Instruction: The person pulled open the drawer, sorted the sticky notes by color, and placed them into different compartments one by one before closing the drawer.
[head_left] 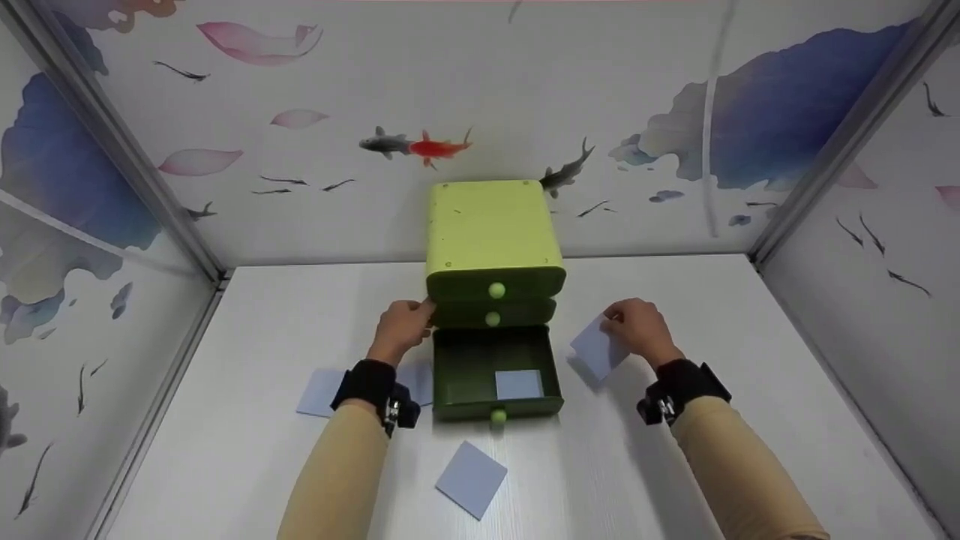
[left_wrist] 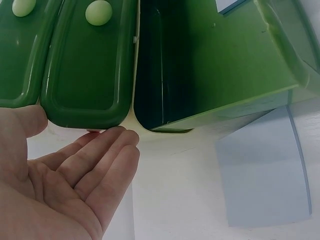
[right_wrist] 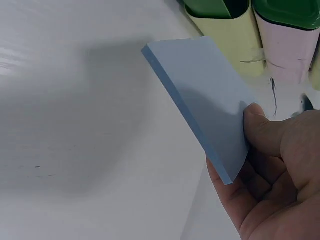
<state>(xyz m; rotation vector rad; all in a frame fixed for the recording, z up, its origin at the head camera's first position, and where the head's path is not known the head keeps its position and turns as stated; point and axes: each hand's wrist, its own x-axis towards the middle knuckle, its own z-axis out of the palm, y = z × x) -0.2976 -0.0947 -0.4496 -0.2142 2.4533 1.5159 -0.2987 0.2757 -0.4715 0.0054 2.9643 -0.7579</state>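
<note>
Head view: white tabletop boxed in by walls with a painted fish pattern, with a light-green three-drawer mini cabinet standing at the back centre against the wall. Bottom drawer is pulled fully out toward the person, top two drawers closed, each with a pale round knob. Left hand rests against the cabinet's left front edge at middle-drawer level; left wrist view shows the palm open with fingers straight and relaxed, tips just under the drawer fronts, holding nothing, likely steadying the cabinet so it doesn't slide. Right hand is right of the cabinet, thumb and fingers pinching a pale blue square pad by one corner, lifted off the tabletop and tilted, edge-on thickness clear in the right wrist view. One blue pad in drawer lies flat at the right front of the open drawer. Loose blue pads on the tabletop: front pad just ahead of the drawer, left pad beside the left wrist, another partly hidden behind that wrist. Black wrist straps on both arms carry the cameras.
</note>
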